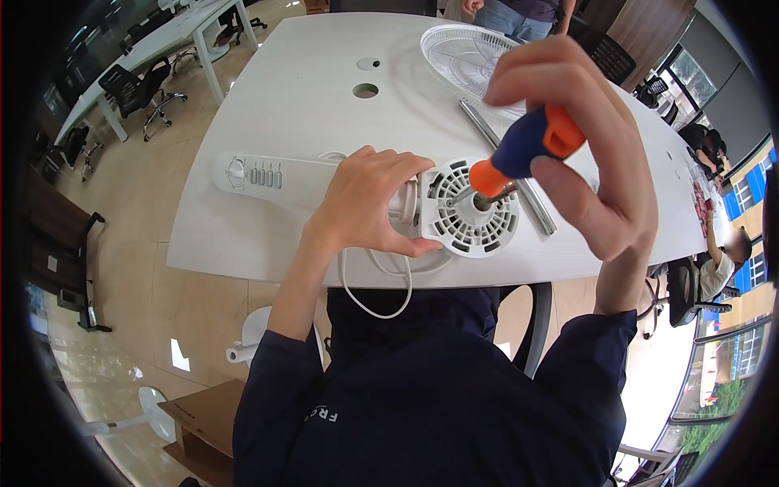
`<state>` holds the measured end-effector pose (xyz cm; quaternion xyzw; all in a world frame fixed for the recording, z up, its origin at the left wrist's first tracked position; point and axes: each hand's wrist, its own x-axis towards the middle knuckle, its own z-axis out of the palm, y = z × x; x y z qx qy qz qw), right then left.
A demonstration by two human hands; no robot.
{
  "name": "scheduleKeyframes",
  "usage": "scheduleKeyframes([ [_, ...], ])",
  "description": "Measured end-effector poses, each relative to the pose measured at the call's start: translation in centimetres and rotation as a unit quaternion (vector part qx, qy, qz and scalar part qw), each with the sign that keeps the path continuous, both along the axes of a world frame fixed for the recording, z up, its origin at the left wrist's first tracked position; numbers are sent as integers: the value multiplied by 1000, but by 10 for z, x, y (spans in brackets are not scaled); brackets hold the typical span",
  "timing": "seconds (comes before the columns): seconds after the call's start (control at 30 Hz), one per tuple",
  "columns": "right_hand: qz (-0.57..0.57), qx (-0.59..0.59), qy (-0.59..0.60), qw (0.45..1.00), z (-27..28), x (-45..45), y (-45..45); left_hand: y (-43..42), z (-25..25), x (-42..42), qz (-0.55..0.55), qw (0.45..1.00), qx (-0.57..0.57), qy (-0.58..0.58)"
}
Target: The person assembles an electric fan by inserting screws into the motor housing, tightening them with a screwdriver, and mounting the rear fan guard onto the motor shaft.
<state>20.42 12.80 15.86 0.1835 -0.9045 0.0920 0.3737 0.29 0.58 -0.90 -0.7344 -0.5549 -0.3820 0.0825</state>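
Observation:
My right hand (pixel 613 146) is closed around the blue and orange handle of a screwdriver (pixel 523 148), held above the fan's motor housing. The screwdriver's shaft points down and left to the front of that housing; whether its tip sits in a screw I cannot tell. The white, round, slotted motor housing (pixel 445 223) lies on the table with a metal shaft at its centre. My left hand (pixel 365 199) grips the housing's left side, thumb below and fingers above. Leftward from it extends the white fan body (pixel 296 178) with its knob and buttons.
A white wire fan guard (pixel 458 53) lies at the table's far right. One metal pole (pixel 535 207) rests just right of the housing. A white cord (pixel 410 296) loops over the table's near edge. A cardboard box (pixel 211 422) stands on the floor. Another person (pixel 515 16) stands across the table.

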Motion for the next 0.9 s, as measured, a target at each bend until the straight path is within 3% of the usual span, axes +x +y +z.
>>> scheduleKeyframes([
  [0.03,55,-2,44,997,-5,-7,5,0,0,0,0,1000,3,1],
  [0.17,-129,119,-29,984,-1,14,-9,0,0,-1,-2,1000,11,10],
  [0.4,34,39,62,997,-10,-5,3,-2,3,1,7,1000,-3,7],
  [0.53,-102,83,20,991,-8,11,-5,-2,3,0,7,1000,-12,6],
  [0.63,-77,107,27,991,-6,-1,5,-1,2,1,6,1000,-5,2],
  [0.67,-1,53,42,998,-9,-6,9,-1,1,1,7,1000,-8,1],
  [0.77,81,-10,28,996,-17,0,11,-2,4,2,12,1000,-23,6],
  [0.9,-130,64,27,989,-18,13,-7,-2,3,1,7,1000,-12,2],
])
